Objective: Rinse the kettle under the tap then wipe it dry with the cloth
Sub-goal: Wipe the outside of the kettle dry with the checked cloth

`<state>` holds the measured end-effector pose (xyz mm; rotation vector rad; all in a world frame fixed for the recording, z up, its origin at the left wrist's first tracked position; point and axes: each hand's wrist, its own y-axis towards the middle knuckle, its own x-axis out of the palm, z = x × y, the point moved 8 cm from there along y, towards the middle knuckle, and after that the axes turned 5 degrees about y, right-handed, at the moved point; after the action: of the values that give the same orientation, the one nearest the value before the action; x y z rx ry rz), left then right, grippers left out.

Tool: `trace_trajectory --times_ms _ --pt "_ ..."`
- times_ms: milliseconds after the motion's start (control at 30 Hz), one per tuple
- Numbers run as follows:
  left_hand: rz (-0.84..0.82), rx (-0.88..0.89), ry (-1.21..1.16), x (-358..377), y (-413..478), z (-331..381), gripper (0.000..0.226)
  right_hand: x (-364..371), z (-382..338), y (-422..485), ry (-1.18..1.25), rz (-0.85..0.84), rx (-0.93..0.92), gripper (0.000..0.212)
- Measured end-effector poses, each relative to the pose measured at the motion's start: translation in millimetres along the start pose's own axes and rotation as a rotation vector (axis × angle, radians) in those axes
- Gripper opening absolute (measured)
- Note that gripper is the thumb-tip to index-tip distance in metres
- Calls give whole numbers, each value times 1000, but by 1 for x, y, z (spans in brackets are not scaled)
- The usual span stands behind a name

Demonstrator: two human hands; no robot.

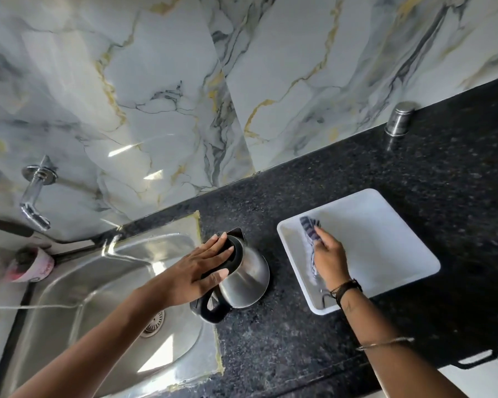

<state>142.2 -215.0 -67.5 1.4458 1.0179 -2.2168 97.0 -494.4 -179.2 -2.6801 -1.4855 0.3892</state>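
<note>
Steadying the kettle point(246, 278) on the desk point(357, 173) just right of the sink point(98, 282), the left hand point(197, 271) is lying open-fingered on its lid; the right hand point(329, 261) is pinching the cloth point(309, 228) in the tray point(385, 239), likely for wiping.

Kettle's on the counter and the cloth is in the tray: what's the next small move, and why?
Probably lift the cloth out of the white tray and bring it to the kettle. The right hand already pinches the cloth, and the left hand steadies the kettle's lid.
</note>
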Motion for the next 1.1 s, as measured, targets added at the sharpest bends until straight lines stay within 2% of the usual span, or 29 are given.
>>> trace_trajectory --times_ms 67,133,233,300,400,500,667,733,833,900,1000,1100 --pt "0 7 -49 -1 -1 0 67 16 -25 -18 238 -66 -37 48" --pt "-10 11 -75 0 0 -2 73 52 -48 -41 276 -198 -80 49" --pt "-21 15 -73 1 3 -5 83 109 -66 -72 138 -326 -170 52" --pt "-39 18 -68 3 3 -7 84 122 -67 -78 61 -277 -268 58" --pt "-71 16 -82 5 3 -8 82 117 -53 -73 25 -270 -309 64" --pt "-84 25 -62 6 3 -9 79 109 -26 -72 -8 -306 -224 64" --pt "-110 20 -36 6 3 -6 73 102 16 -58 -133 -360 -44 44" --pt "-120 8 -38 6 3 -4 73 98 16 -49 -48 -271 84 46" --pt "-133 -5 -41 4 4 -4 72 79 -1 -58 171 70 172 54" --pt "-173 -11 -51 4 4 -4 73 82 -24 -83 235 162 69 57" --pt "-245 -9 -31 4 5 -6 70 122 -50 -140 146 25 -166 72" --pt "-283 4 -43 3 5 -9 68 145 -43 -179 -6 -14 -286 96"
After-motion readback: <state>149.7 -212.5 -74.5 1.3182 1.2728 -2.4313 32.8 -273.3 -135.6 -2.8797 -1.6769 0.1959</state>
